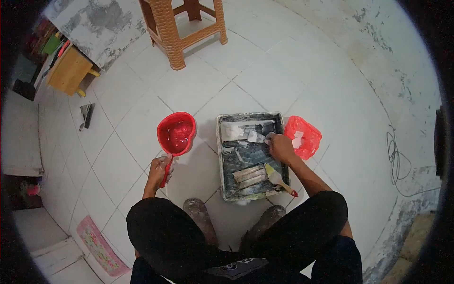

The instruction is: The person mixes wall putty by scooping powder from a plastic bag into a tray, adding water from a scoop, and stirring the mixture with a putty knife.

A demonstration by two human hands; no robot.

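Note:
My left hand is closed around the handle of a red water dipper, which has liquid in its bowl. To the right of it lies a dark paint tray with a white-smeared rim. Over the tray's far part, my right hand grips a putty knife, its blade coated in white. White paste or powder sits beside the blade. Nearer to me in the tray are a pale ridged piece and a paintbrush, its handle tip over the tray's edge.
Right of the tray rests an open red plastic bag with something white inside. A brown woven-pattern stool stands ahead. Farther left are a small wooden stool, a dark scraper-like tool and a pink mat. A thin cable lies by the right wall.

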